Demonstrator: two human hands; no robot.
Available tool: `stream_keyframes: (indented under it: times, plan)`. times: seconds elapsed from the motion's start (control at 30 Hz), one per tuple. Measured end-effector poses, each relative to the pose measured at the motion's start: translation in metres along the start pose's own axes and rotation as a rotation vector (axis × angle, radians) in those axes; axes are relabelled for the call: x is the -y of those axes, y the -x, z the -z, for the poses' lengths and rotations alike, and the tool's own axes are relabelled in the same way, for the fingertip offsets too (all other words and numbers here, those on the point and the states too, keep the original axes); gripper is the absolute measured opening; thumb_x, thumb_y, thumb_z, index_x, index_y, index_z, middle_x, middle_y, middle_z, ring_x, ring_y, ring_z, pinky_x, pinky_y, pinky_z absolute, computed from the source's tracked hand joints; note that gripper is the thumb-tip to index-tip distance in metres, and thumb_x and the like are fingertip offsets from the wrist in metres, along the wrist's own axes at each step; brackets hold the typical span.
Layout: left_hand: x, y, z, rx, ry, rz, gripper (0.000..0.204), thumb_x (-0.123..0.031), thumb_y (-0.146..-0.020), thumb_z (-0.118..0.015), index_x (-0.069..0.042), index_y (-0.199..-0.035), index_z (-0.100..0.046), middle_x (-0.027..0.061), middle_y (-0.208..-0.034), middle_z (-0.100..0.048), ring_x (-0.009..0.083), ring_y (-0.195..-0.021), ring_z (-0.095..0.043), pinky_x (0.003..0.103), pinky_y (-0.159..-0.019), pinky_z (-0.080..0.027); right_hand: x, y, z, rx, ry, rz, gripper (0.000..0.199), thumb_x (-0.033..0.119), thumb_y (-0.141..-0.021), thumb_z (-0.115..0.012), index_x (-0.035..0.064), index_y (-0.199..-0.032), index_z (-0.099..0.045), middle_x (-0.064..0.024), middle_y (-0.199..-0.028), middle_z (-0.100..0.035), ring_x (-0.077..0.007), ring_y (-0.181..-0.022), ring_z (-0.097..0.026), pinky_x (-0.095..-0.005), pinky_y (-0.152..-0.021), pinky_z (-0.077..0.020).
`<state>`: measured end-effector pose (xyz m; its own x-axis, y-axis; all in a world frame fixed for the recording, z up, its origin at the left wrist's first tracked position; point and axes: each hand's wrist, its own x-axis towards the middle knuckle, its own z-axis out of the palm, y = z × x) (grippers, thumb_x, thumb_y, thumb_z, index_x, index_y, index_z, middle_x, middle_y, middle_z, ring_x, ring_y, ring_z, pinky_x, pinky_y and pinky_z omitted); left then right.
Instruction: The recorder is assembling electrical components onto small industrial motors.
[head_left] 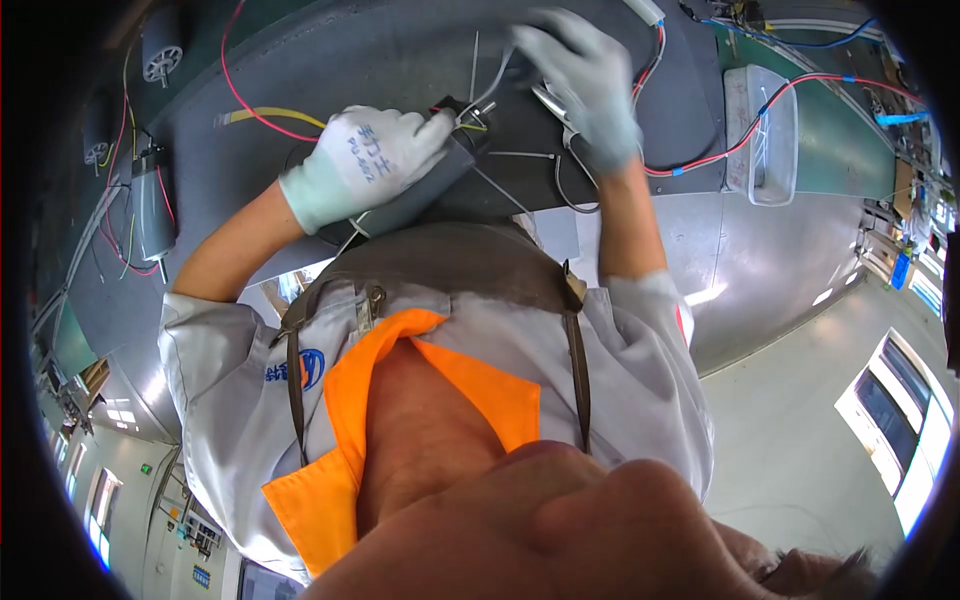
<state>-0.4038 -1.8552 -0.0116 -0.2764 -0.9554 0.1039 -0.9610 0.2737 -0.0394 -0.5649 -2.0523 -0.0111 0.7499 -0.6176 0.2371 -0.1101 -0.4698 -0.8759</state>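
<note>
My left hand [385, 160], in a white glove, is closed on the shaft end of a dark cylindrical motor [425, 190] lying at the bench's near edge. Its fingertips press by the wires there. From that end a pale, thin strip that looks like a cable tie [497, 88] curves up toward my right hand [585, 80]. This gloved hand is raised over the bench with bent fingers smeared by motion, so its grip cannot be made out. Just below it a metal tool [549, 101] shows in part. Loose cable ties [522, 155] lie around the motor.
More motors [152, 205] with wires stand on the left. A red cable [715, 157] runs rightward past a clear plastic bin [787, 150] holding thin white strips. A yellow strip [270, 114] lies left of my left hand on the dark mat [340, 60].
</note>
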Motion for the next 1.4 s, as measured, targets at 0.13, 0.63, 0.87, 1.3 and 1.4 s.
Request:
stream_keyframes:
  times: [0.13, 0.63, 0.87, 1.3, 1.4]
  plan:
    - [0.013, -0.015, 0.015, -0.035, 0.202, 0.13, 0.031, -0.042, -0.09, -0.064, -0.012, -0.096, -0.063, 0.0094, -0.08, -0.06, 0.0271, -0.073, -0.065, 0.04, -0.061, -0.052, -0.006, 0.085, 0.055, 0.118, 0.647, -0.156, 0.051, 0.016, -0.085, -0.07, 0.0039, -0.132, -0.056, -0.025, -0.114, -0.064, -0.0422, -0.102, -0.063, -0.046, -0.087, -0.0513]
    - [0.067, -0.023, -0.035, 0.024, 2.015, 0.515, 0.044, -0.032, -0.102, -0.052, -0.001, -0.133, -0.057, 0.01, -0.127, -0.064, 0.0204, -0.116, -0.063, 0.037, -0.098, -0.051, -0.03, 0.158, 0.075, -0.011, -0.64, -0.592, 0.078, -0.005, -0.08, -0.066, -0.0043, -0.15, -0.033, -0.0187, -0.127, -0.058, -0.0332, -0.112, -0.063, -0.0466, -0.096, -0.0523]
    - [0.108, -0.036, -0.113, -0.565, 1.695, -0.567, 0.045, -0.025, -0.099, -0.061, 0.004, -0.133, -0.056, 0.0119, -0.131, -0.062, 0.0228, -0.122, -0.058, 0.034, -0.103, -0.045, -0.028, 0.12, 0.022, 0.199, -1.537, -0.526, 0.081, 0.009, -0.082, -0.071, -0.0047, -0.151, -0.03, -0.0225, -0.136, -0.053, -0.0435, -0.12, -0.058, -0.0627, -0.102, -0.0459]
    - [0.077, -0.065, 0.005, -0.287, 1.301, 0.148, 0.019, -0.015, -0.09, -0.072, 0.003, -0.097, -0.071, 0.0104, -0.092, -0.068, 0.018, -0.087, -0.067, 0.033, -0.075, -0.052, 0.018, 0.077, 0.035, 0.488, 0.314, -0.094, 0.07, 0.05, -0.087, -0.072, -0.0013, -0.132, -0.054, -0.0238, -0.108, -0.064, -0.041, -0.1, -0.063, -0.0447, -0.088, -0.0503]
    - [0.075, -0.074, 0.026, -0.377, 0.724, -0.05, 0.022, -0.022, -0.09, -0.072, 0.0, -0.095, -0.07, 0.0139, -0.086, -0.066, 0.0267, -0.081, -0.065, 0.037, -0.071, -0.05, 0.037, 0.061, 0.034, 0.644, 0.518, -0.101, 0.067, 0.048, -0.086, -0.072, -0.0003, -0.13, -0.055, -0.025, -0.109, -0.064, -0.0415, -0.103, -0.062, -0.0459, -0.09, -0.0502]
